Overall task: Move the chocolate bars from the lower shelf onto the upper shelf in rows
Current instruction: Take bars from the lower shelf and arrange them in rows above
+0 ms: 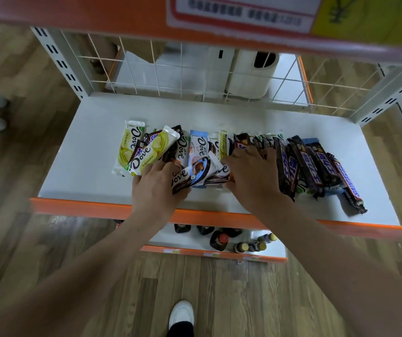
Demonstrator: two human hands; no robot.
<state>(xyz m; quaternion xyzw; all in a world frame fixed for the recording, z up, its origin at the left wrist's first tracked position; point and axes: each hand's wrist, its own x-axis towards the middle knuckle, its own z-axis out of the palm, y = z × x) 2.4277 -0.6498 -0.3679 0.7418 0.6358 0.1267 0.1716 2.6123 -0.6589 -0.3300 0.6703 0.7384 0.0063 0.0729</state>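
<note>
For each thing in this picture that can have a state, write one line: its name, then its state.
left hand: gripping a dark Dove bar
right hand: fingers spread on the pile
yellow Dove bars: lying overlapped, askew
Snickers bars: lying side by side, slanted
bottles: upright, capped

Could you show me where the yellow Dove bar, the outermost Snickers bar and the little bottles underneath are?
Yellow Dove bar (127,147): head view, middle of its wrapper.
Outermost Snickers bar (347,183): head view, on its blue lettering.
Bottles (241,246): head view, a yellow-capped one's top.
</note>
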